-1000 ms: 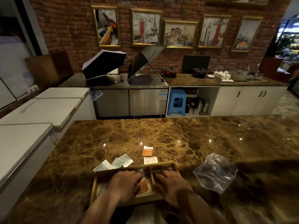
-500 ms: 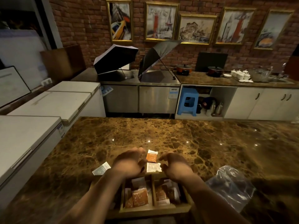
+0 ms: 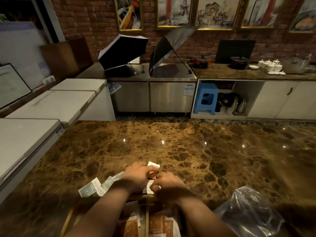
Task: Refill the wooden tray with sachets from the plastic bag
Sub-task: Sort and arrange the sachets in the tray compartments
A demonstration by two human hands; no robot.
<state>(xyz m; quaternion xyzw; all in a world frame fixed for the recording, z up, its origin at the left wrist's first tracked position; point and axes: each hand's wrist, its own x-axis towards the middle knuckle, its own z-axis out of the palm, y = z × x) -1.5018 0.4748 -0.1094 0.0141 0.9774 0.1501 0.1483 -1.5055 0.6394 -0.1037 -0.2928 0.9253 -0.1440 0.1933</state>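
Note:
The wooden tray (image 3: pixel 146 218) lies at the near edge of the marble counter, under my forearms, with orange and white sachets (image 3: pixel 157 225) in its compartments. Just beyond it, my left hand (image 3: pixel 136 175) rests on an orange sachet (image 3: pixel 152 174) with a white top, fingers pinching it. My right hand (image 3: pixel 166 183) closes on a white sachet (image 3: pixel 149 186) beside it. Pale green-white sachets (image 3: pixel 93 187) lie loose to the left of my left wrist. The clear plastic bag (image 3: pixel 248 214) lies crumpled at the right.
The brown marble counter (image 3: pixel 188 147) stretches far ahead. White chest freezers (image 3: pixel 51 106) stand along the left. Behind are steel cabinets with two open umbrellas (image 3: pixel 123 50), a blue stool (image 3: pixel 206 98) and a back counter with pots and cups.
My hands left the tray, reached forward over its far edge and came down on the orange and white sachets on the counter. The view tilted down and closer.

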